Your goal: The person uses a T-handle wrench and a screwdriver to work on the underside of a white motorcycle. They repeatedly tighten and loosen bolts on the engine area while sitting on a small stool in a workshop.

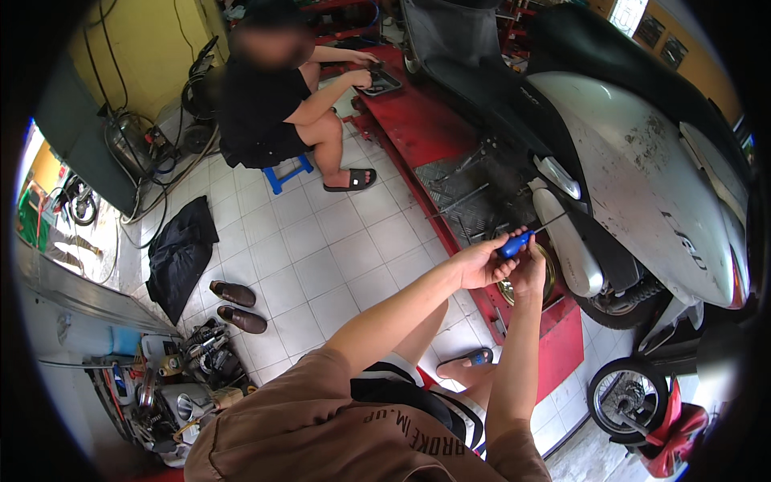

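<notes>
A screwdriver with a blue handle (515, 245) is held up between my two hands, its thin shaft pointing up and right toward the scooter. My left hand (480, 265) has its fingers closed at the lower end of the handle. Close beside it, my right hand (528, 267) is closed round the handle nearer the shaft. The silver and black scooter (626, 128) stands to the right, with its white exhaust cover (566, 245) just past the shaft. Whether the tip touches the scooter, I cannot tell. A gold-coloured round rim (549, 281) is partly hidden behind my hands.
A red lift platform (409, 120) runs beneath the scooter. Across it, a co-worker (257, 104) sits on a blue stool (287, 172), hands at a tray (381, 82). Brown shoes (241, 318) and black cloth (183, 255) lie on white tiles. Engine parts (210, 353) crowd the lower left.
</notes>
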Demonstrator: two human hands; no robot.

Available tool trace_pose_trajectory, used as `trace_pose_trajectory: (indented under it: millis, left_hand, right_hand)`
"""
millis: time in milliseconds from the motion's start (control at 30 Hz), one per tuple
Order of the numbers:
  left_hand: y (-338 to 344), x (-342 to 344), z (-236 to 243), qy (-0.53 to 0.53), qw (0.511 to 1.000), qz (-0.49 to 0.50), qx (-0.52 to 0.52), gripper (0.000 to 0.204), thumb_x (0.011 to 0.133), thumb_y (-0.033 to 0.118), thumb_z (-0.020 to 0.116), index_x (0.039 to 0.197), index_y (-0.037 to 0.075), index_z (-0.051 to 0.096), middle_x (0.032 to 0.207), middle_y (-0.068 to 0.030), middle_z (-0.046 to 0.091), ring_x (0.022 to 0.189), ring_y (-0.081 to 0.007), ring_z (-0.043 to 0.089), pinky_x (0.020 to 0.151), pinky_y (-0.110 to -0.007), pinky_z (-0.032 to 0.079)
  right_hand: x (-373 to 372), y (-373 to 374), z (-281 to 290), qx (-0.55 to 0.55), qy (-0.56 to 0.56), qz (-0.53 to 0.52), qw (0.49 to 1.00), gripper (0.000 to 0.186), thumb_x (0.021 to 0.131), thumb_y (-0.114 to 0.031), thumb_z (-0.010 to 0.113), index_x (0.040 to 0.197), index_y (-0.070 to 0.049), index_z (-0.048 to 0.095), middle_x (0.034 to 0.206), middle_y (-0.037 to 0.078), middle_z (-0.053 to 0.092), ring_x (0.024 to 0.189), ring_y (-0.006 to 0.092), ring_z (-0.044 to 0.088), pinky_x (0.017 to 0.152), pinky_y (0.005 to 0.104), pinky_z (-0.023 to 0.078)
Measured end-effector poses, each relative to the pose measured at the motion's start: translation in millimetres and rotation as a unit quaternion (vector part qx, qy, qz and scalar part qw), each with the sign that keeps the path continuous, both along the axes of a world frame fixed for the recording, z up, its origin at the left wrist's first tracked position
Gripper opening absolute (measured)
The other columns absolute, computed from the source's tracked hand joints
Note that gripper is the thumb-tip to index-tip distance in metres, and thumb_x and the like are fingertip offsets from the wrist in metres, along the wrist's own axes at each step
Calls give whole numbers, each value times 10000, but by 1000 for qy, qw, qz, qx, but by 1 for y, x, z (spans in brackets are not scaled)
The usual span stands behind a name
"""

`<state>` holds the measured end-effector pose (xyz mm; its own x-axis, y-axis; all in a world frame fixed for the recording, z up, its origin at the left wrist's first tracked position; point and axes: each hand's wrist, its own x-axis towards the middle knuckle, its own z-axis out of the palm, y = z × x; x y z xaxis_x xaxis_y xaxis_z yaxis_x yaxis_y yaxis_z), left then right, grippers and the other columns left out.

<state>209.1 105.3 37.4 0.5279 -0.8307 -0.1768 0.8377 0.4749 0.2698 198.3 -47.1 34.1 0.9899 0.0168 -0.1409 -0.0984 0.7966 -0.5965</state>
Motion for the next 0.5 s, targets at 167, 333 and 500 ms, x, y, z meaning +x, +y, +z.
trace_pose_trajectory:
  millis: [167,333,500]
  left_hand:
    - [0,4,-1,-266,895,55,353,348,962,385,558,921,40,588,716,-37,600,586,-95,552,488,-240,446]
    - [-5,-20,29,-636,466,238,567,254,832,137,675,940,-60,557,773,-272,639,748,-454,630,654,-482,519]
    - [3,-16,29,-332,841,117,411,432,946,420,564,882,-7,585,666,-101,618,593,-222,636,537,-346,501]
  right_hand:
    - [2,-4,2,-120,45,-15,992,230,958,-232,564,888,-14,583,834,95,653,728,192,612,681,301,481]
    - [7,11,14,-107,99,-120,982,127,964,-109,521,954,8,569,863,108,621,766,211,609,730,314,516]
    - [16,4,3,44,52,-67,995,139,983,-132,463,1035,-22,529,952,91,587,945,238,575,900,381,474]
